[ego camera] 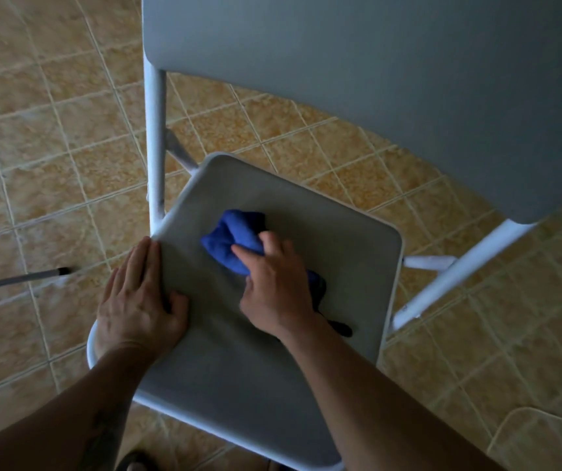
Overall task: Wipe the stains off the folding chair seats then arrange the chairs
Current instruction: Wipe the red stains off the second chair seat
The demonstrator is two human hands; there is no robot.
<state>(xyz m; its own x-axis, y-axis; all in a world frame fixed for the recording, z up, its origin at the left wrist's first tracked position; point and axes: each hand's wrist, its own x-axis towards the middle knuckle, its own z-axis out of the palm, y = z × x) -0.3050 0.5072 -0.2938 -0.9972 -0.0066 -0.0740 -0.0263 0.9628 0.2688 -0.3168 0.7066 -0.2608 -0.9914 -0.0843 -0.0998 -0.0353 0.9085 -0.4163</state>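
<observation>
A grey folding chair stands unfolded below me, its seat in the middle and its backrest filling the top right. My right hand presses a bunched blue cloth onto the middle of the seat. A dark stain shows on the seat just right of my right wrist. My left hand lies flat over the seat's left edge, with the thumb on top of the seat.
White metal legs frame the chair on the left and right. A thin grey pole lies on the tan tiled floor at the left. The toe of a sandal shows at the bottom edge.
</observation>
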